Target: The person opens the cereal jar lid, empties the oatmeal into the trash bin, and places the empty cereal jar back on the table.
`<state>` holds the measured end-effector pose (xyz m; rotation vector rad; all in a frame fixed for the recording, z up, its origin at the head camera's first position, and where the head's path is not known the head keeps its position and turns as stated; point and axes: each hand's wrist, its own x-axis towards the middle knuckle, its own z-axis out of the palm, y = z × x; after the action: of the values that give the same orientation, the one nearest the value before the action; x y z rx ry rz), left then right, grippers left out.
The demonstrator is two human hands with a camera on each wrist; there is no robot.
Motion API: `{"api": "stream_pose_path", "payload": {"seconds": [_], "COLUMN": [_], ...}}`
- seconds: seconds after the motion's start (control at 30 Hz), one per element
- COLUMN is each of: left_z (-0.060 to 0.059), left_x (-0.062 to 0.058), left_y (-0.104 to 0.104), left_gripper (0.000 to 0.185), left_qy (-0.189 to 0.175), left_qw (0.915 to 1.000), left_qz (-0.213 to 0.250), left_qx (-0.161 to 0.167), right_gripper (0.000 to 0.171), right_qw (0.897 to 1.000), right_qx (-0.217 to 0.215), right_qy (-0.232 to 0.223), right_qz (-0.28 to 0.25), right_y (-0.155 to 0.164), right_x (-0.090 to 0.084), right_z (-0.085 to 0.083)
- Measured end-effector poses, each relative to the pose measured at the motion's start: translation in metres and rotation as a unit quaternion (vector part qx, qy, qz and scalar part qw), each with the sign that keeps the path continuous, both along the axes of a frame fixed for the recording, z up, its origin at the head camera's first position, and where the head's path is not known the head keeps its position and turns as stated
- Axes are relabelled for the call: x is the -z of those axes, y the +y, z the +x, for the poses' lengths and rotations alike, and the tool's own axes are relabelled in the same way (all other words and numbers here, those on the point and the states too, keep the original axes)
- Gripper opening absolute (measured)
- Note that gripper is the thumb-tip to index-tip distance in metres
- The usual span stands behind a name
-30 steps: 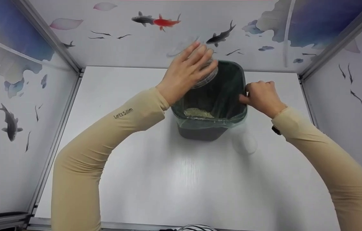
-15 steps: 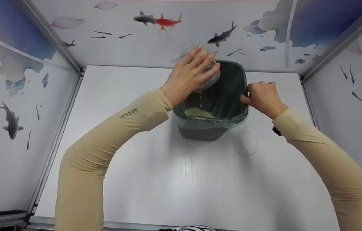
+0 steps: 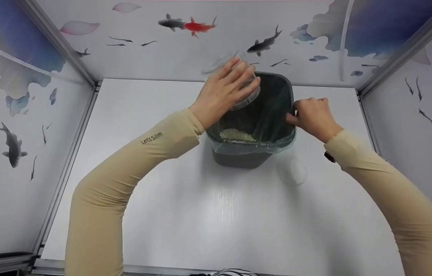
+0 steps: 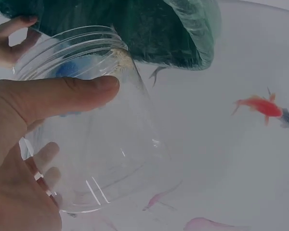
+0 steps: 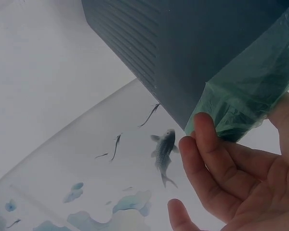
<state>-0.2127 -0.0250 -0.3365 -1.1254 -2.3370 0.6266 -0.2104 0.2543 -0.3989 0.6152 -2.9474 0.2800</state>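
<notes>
My left hand (image 3: 223,90) grips a clear screw-neck jar (image 4: 106,154), tilted mouth-down over a dark bin (image 3: 238,159). In the left wrist view the thumb lies across the jar's side below the threads, and a few pale crumbs (image 4: 123,58) cling inside the neck. The bin wears a green plastic liner (image 5: 243,103) folded over its rim. A pale, grainy heap (image 3: 237,134) lies inside it. My right hand (image 3: 314,117) holds the bin's right rim, thumb inside and fingers outside against the liner.
A clear, round, lid-like piece (image 3: 293,171) lies on the white table (image 3: 185,218) just in front of the bin's right side. Printed panels (image 3: 131,57) wall the table at the back and both sides. Some cables (image 3: 235,272) show at the front edge.
The left hand with the jar shifted slightly right and down, then a little back. A thin trickle fell from the jar half a second ago and no longer shows. The right hand stayed put.
</notes>
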Motion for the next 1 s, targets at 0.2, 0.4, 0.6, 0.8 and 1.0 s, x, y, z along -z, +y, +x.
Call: {"api": "stream_pose_path", "payload": {"seconds": [0.2, 0.4, 0.6, 0.8, 1.0], "left_z": [-0.002, -0.001, -0.002, -0.001, -0.001], "left_x": [-0.004, -0.005, -0.010, -0.011, -0.009], "left_y": [0.001, 0.005, 0.018, 0.034, 0.041], "left_gripper": [0.059, 0.064, 0.064, 0.063, 0.067], "left_qy": [0.078, 0.065, 0.031, 0.017, -0.004], "left_qw": [0.9967, 0.9959, 0.9948, 0.9926, 0.9875], "left_qz": [-0.020, -0.063, -0.097, -0.120, -0.157], "left_qx": [-0.009, -0.007, -0.011, 0.016, 0.020], "right_gripper": [0.034, 0.035, 0.034, 0.033, 0.034], "right_qw": [1.000, 1.000, 1.000, 1.000, 1.000], "right_qx": [0.000, 0.002, 0.001, 0.004, 0.004], "right_qy": [0.013, 0.006, 0.007, 0.017, 0.014], "right_qz": [0.005, 0.014, 0.016, 0.015, 0.015], "right_y": [0.000, 0.000, -0.001, -0.001, -0.002], "right_x": [-0.002, -0.004, -0.003, -0.003, -0.001], "right_z": [0.001, 0.001, 0.001, 0.001, 0.002]}}
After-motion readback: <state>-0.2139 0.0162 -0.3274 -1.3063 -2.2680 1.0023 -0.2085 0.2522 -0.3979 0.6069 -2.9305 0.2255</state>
